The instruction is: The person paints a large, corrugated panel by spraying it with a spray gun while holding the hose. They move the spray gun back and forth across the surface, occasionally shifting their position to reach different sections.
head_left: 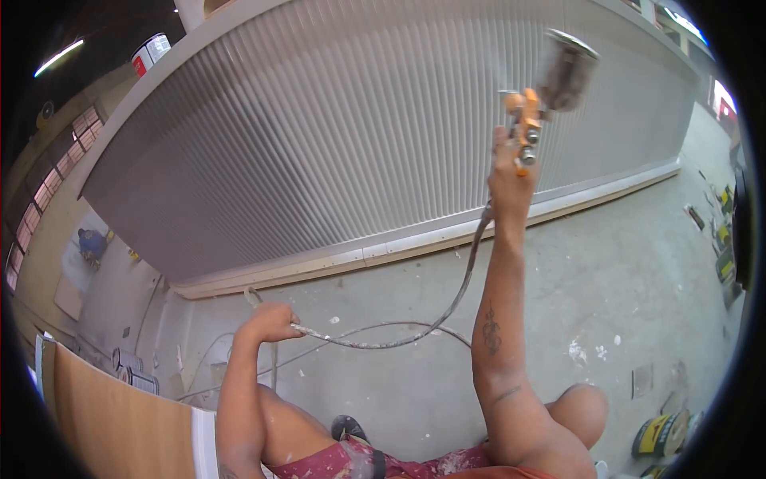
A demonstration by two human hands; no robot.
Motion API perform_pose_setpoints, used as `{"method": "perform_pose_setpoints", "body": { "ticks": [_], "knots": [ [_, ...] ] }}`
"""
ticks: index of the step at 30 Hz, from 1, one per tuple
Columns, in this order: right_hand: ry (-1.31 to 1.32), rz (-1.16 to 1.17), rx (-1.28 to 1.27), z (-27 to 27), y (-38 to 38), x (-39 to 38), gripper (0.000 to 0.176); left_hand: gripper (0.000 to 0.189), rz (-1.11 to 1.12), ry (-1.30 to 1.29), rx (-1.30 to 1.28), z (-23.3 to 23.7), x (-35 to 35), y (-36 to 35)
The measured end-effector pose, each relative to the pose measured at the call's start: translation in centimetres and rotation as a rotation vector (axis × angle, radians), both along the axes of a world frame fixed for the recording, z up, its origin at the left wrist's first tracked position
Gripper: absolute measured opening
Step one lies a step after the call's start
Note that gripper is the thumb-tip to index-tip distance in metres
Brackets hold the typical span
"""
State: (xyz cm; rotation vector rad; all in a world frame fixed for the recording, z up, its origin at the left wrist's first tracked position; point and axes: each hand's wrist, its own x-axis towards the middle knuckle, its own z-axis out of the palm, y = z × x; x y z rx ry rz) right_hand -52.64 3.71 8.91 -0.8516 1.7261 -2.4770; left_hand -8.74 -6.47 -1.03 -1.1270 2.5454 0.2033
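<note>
My right hand (512, 182) is wrapped round the handle of a spray gun (524, 132), raised in front of a long ribbed panel (359, 120). The gun has an orange body and a grey paint cup (570, 70) that tilts on top and is slightly blurred. A stained air hose (459, 299) runs from the base of the handle down in a loop to my left hand (274, 322). Those fingers are closed on the hose, low at the left, near the panel's bottom edge.
A pale ledge (383, 249) runs along the panel's foot. Paint cans (662, 433) stand on the spattered grey floor (606, 303) at right, more cans (137, 375) at left. A wooden board (120, 407) is close on my left. Another person (92, 243) is far off at left.
</note>
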Motion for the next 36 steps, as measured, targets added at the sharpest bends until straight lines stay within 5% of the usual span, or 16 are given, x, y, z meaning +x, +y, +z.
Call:
{"method": "perform_pose_setpoints", "body": {
  "ticks": [6,9,11,16,20,27,28,30,34,36],
  "knots": [
    [0.097,-0.413,-0.114,-0.8,0.5,-3.1,0.029,0.038,0.055,0.026,0.003,0.4,-0.2,0.7],
    [0.118,-0.208,-0.021,-2.7,-1.5,-1.9,0.032,0.040,0.066,-0.002,-0.011,0.5,-0.2,0.7],
    [-0.045,0.238,0.083,-1.8,-1.3,1.0,0.024,0.040,0.044,-0.026,-0.020,0.4,-0.2,0.4],
    [-0.144,0.890,0.159,-0.8,-0.7,6.2,0.026,0.039,-0.036,-0.029,-0.005,-0.6,0.3,-0.8],
    [-0.198,0.968,0.146,-0.7,-1.0,6.6,0.025,0.038,-0.047,-0.017,0.030,-0.1,0.0,-0.6],
    [-0.006,-0.070,0.042,-2.6,-1.6,0.9,0.033,0.036,0.008,-0.028,0.003,0.2,-0.1,0.1],
    [-0.006,-0.069,0.042,-2.5,-1.4,0.1,0.033,0.036,0.021,-0.018,0.001,0.1,0.0,0.1],
    [0.117,-0.364,-0.234,-2.3,-1.1,-1.1,0.034,0.036,0.034,-0.010,0.000,0.2,0.0,0.4],
    [0.100,-0.344,-0.180,-3.0,-1.1,-1.1,0.034,0.036,0.076,-0.008,-0.015,0.3,-0.1,0.6],
    [-0.033,0.034,0.004,-3.1,-1.4,1.0,0.030,0.037,0.076,-0.013,-0.015,0.0,0.1,0.4]
  ]
}}
